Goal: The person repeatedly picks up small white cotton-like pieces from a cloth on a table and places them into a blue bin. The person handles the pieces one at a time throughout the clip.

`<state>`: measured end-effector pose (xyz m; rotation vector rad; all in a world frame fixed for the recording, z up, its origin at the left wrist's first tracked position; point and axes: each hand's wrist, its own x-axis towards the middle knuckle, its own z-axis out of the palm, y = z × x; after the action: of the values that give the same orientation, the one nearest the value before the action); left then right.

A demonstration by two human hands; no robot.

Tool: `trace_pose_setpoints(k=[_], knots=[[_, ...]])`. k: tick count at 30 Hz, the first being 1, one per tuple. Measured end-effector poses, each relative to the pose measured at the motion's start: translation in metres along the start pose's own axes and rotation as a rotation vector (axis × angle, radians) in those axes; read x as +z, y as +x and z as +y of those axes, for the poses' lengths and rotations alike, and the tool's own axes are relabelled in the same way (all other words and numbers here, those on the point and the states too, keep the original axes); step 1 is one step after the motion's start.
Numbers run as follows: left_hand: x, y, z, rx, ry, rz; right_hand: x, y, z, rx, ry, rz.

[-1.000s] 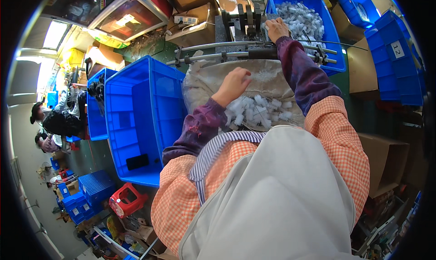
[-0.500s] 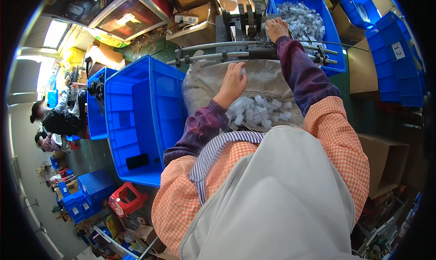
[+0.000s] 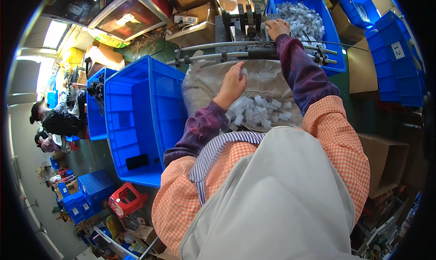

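My left hand [image 3: 231,86] is above the beige cloth [image 3: 200,80], its fingers closed around a small white bristle brush [image 3: 244,72] that shows partly at the fingertips. Below it, on the cloth, lies a pile of small white bristle brushes [image 3: 261,112], some with thin wire stems. Farther off, my right hand [image 3: 277,29] reaches to the right side of a dark metal machine [image 3: 248,23]. Its fingers are bent against the machine, and whatever they grip is hidden. Two metal rods [image 3: 204,57] run across in front of the machine.
At the far right, a blue bin [image 3: 334,42] holds many white brushes. A large blue crate [image 3: 131,105] with a dark flat object inside stands left of the cloth. Cardboard boxes [image 3: 381,162], a red stool [image 3: 128,199] and stacked blue crates [image 3: 395,60] surround me; people work far left.
My left hand's fingers have shifted slightly, and more of the white brush shows between them. The right hand stays at the machine, almost unmoved.
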<state>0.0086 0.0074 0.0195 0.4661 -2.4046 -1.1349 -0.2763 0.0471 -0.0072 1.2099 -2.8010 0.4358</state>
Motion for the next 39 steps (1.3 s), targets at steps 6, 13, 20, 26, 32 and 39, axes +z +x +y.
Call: trace_pose_setpoints(k=[6, 13, 20, 26, 32, 39], knots=[[-0.008, 0.003, 0.017, -0.132, -0.172, 0.032, -0.012, -0.025, 0.004, 0.101, -0.158, 0.076], [-0.007, 0.004, 0.034, -0.098, -0.206, 0.090, 0.004, -0.022, -0.021, 0.078, -0.131, 0.090], [-0.010, 0.003, 0.032, -0.125, -0.184, 0.053, 0.012, -0.020, -0.055, 0.045, -0.127, 0.104], [-0.009, 0.004, 0.026, -0.149, -0.294, 0.111, -0.001, -0.021, -0.021, 0.075, -0.146, 0.019], [-0.009, 0.009, 0.035, -0.146, -0.326, 0.070, -0.006, -0.009, 0.020, 0.091, -0.062, -0.067], [0.004, 0.016, 0.038, -0.124, -0.415, 0.054, -0.058, -0.003, 0.085, 0.386, -0.260, 0.115]])
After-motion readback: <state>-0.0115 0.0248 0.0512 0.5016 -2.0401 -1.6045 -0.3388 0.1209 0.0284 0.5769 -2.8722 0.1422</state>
